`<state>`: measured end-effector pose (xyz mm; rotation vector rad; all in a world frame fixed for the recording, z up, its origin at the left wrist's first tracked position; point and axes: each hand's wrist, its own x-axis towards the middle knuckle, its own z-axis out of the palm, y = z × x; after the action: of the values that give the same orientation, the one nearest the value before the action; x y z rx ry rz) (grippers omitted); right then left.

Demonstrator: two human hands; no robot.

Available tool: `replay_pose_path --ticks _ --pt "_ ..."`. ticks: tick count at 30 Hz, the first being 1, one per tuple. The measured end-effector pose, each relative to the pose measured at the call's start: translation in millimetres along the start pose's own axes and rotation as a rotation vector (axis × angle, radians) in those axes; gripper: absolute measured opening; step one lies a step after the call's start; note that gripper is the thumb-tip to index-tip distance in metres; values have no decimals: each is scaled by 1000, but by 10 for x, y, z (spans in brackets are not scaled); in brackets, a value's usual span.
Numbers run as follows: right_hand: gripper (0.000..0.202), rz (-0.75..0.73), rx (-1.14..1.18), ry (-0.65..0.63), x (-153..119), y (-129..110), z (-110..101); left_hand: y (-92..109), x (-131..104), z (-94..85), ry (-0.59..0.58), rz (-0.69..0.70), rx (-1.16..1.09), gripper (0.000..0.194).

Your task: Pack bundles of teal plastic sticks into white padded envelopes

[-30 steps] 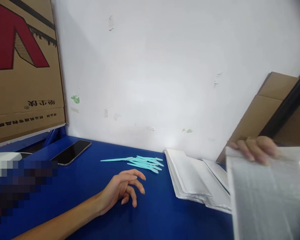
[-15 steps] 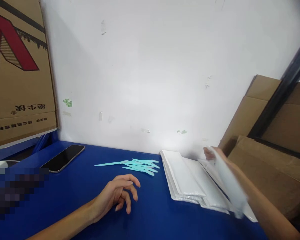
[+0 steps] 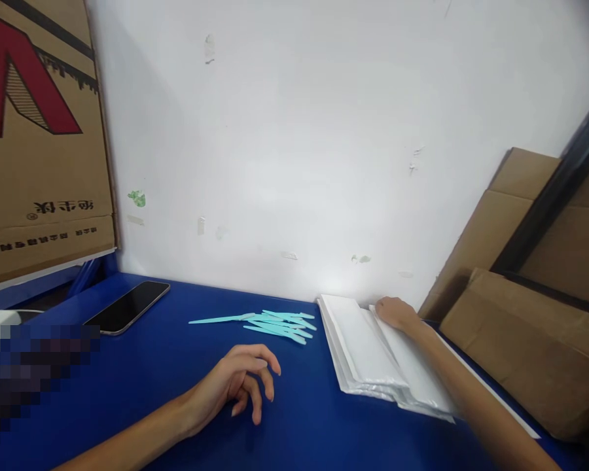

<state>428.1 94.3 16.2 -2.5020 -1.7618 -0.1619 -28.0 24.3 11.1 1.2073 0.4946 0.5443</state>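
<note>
My left hand [image 3: 249, 379] hovers low over the blue table [image 3: 294, 432], fingers loosely curled and apart, holding nothing. Just beyond it lies a small pile of slim turquoise sticks [image 3: 277, 325], which look like eyebrow razors; one points out to the left. On the right, overlapping white plastic mailing bags [image 3: 366, 347] lie in a flat stack. My right hand [image 3: 397, 314] is closed over the far end of a white mailing bag [image 3: 417, 366] on the stack's right side. Its fingertips are partly hidden, and my forearm covers the bag's right edge.
A black-screened phone [image 3: 127, 307] rests at the table's left. A large printed carton [image 3: 44, 163] stands at the upper left. Brown cardboard [image 3: 525, 353] and a dark metal bar [image 3: 544, 203] border the right side. The white wall [image 3: 294, 144] rises behind the table.
My right hand has moved left and brought the raised, tilted white mailing bag down flat onto the stack. My left hand and the turquoise sticks have stayed in place; the view has shifted slightly.
</note>
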Motion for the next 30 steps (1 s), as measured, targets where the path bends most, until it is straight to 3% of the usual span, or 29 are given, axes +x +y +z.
replay_pose_path --ticks 6,15,18,23,27,30 --pt "33 -15 -36 -39 -24 -73 75 -8 13 -16 -25 -14 18 24" --pt "34 -51 82 34 -118 -67 6 -5 18 -8 -26 -15 31 23" --pt "35 -100 172 65 -294 52 -71 -3 11 -8 -21 -12 43 23" --pt "55 -108 267 158 -819 346 -182 2 -9 36 3 -14 83 21" --pt "56 -7 279 258 -1058 625 -242 33 8 26 137 -13 233 19" --pt "55 70 271 343 -1061 815 -263 85 42 -134 424 149 731 19"
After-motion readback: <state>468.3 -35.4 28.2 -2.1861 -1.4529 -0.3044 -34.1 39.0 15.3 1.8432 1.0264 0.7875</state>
